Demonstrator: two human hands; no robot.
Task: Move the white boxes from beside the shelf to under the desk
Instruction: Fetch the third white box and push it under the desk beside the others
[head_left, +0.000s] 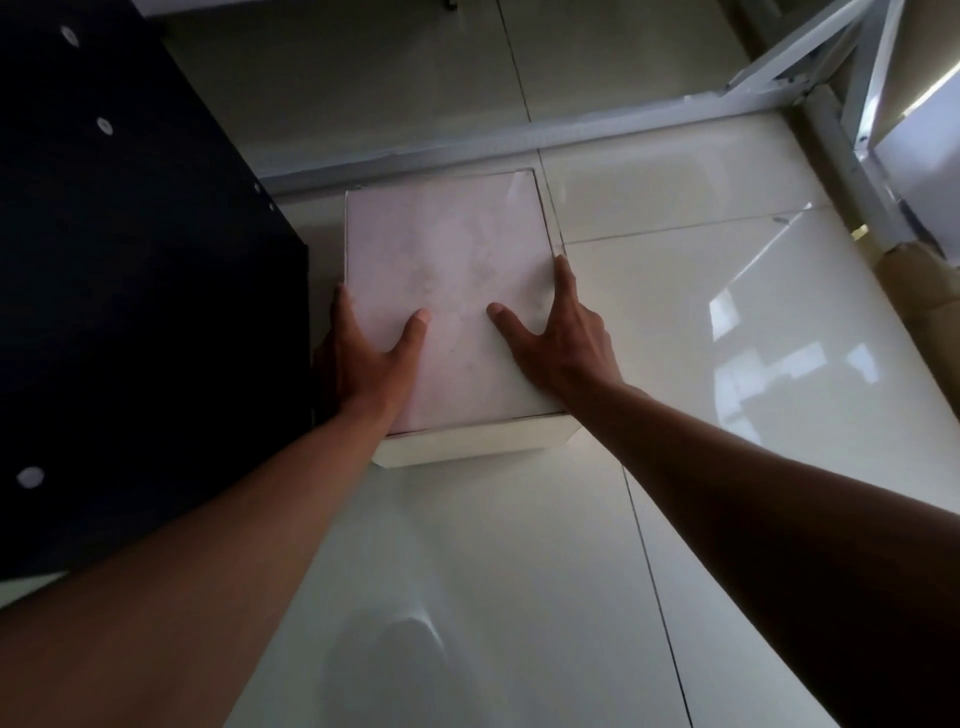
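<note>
A white box (452, 270) lies on the glossy tiled floor, its flat lid facing up and its far end close to a white metal bar. My left hand (363, 358) grips the box's left side, thumb on the lid and fingers down the side next to a black panel. My right hand (556, 343) grips the right side, thumb on the lid and fingers along the right edge. The box's lower part is hidden from above.
A black panel (130, 286) with round white fittings stands right beside the box on the left. A white metal frame (571, 130) crosses the floor behind the box, with a diagonal brace and leg (852, 171) at the right. Pale floor tiles (701, 338) spread to the right and front.
</note>
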